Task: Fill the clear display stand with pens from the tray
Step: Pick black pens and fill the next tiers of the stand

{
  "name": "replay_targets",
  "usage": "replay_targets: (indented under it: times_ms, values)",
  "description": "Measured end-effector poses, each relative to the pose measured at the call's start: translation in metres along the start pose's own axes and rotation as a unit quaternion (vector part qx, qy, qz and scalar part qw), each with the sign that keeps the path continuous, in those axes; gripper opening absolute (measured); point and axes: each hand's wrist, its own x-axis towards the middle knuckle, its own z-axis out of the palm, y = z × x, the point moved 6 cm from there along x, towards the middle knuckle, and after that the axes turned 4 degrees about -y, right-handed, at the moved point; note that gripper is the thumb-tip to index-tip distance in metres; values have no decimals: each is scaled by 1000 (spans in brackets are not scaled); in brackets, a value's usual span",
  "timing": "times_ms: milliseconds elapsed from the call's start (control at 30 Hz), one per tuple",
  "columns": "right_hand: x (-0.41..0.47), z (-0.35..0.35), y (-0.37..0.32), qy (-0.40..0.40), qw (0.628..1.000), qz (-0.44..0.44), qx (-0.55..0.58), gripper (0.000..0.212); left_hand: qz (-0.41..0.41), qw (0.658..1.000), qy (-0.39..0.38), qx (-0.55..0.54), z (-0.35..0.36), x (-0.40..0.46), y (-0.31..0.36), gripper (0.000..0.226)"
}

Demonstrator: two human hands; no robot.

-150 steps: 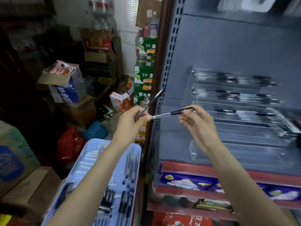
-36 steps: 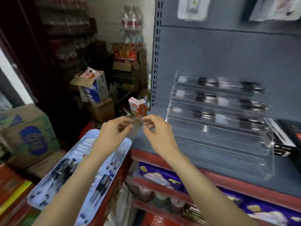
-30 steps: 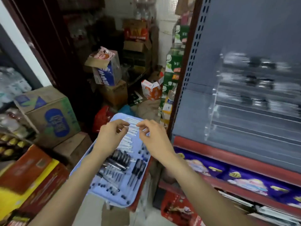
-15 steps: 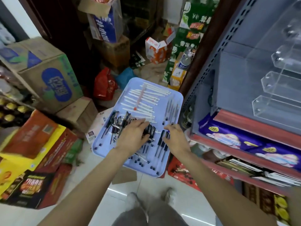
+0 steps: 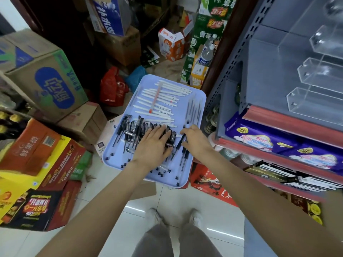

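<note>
Pale blue plastic tray [image 5: 199, 101] below, loaded with pens. The black-capped pens [image 5: 133, 130] lie heaped across the tray's middle, long axes running mostly along its length, caps toward the far end. White pens [image 5: 163, 101] lie crosswise beyond them. Left hand [image 5: 154, 145] lies flat on the black heap, fingers straight and spread. Right hand [image 5: 196, 140] sits just beside it, fingers bent down among the pens; whether they pinch one, I cannot tell. Clear display stand [image 5: 315, 75] is up right on the shelf.
</note>
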Motion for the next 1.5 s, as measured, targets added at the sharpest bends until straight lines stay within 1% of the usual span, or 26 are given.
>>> replay_targets:
  times_ms: [67, 133, 233, 333, 467, 533, 600, 667, 700, 733, 800, 867, 900, 933, 967, 1000, 1067, 1133, 1233, 1300, 1367, 1400, 1500]
  values:
    - [4, -1, 1, -10, 1000, 6, 18, 44, -10, 1000, 7, -26, -6, 3, 3, 54]
    - [7, -3, 3, -13, 998, 22, 55, 40, -37, 997, 29, -58, -15, 8, 5, 44]
    - [8, -12, 8, -5, 991, 48, 124, 38, -83, 993, 49, -69, -22, 21, 8, 32]
    - [0, -25, 16, 21, 972, 61, 224, 41, -126, 990, 29, -54, -23, 36, 12, 32]
    - [-13, -35, 33, 69, 951, 84, 288, 36, -158, 987, -8, -9, -24, 49, 22, 29]
    - [-19, -37, 42, 91, 932, 100, 336, 37, -171, 985, -13, -24, -24, 53, 25, 28]
    - [-24, -37, 49, 97, 909, 99, 394, 31, -183, 978, -4, -96, -26, 54, 25, 31]
    - [-28, -39, 48, 87, 882, 75, 458, 21, -180, 956, 22, -231, -33, 53, 24, 38]
    - [-31, -43, 44, 85, 874, 52, 476, 14, -170, 935, 44, -307, -39, 51, 24, 34]
    - [-33, -49, 39, 91, 875, 28, 475, 9, -157, 910, 64, -378, -46, 49, 24, 29]
    - [-38, -69, 27, 117, 884, -17, 452, 11, -108, 851, 99, -505, -64, 44, 26, 16]
    - [-45, -94, 16, 148, 889, -56, 430, 11, -45, 803, 136, -579, -89, 39, 32, 14]
    - [-49, -107, 12, 164, 889, -73, 421, 10, -20, 788, 151, -596, -102, 38, 34, 13]
    - [-52, -120, 10, 179, 887, -86, 416, 9, -1, 783, 163, -600, -116, 37, 36, 12]
    - [-57, -133, 9, 192, 884, -93, 416, 9, 18, 784, 172, -596, -130, 36, 40, 10]
    - [-61, -145, 9, 205, 878, -96, 421, 10, 37, 793, 183, -581, -143, 36, 44, 8]
    - [-71, -168, 13, 232, 861, -100, 441, 10, 69, 828, 213, -514, -168, 37, 54, 9]
    - [-83, -188, 22, 258, 834, -104, 476, 5, 96, 863, 238, -435, -189, 39, 68, 14]
    - [-106, -218, 43, 304, 790, -112, 520, 7, 121, 893, 219, -373, -214, 48, 96, 18]
    - [-122, -238, 65, 336, 760, -119, 543, 5, 146, 914, 204, -319, -228, 56, 121, 27]
    - [-140, -256, 91, 366, 732, -124, 560, 7, 177, 926, 210, -258, -241, 61, 149, 43]
    - [-148, -265, 106, 380, 720, -125, 567, 11, 190, 927, 222, -236, -248, 63, 164, 45]
    - [-168, -287, 152, 403, 703, -119, 573, 16, 211, 911, 270, -228, -262, 72, 206, 36]
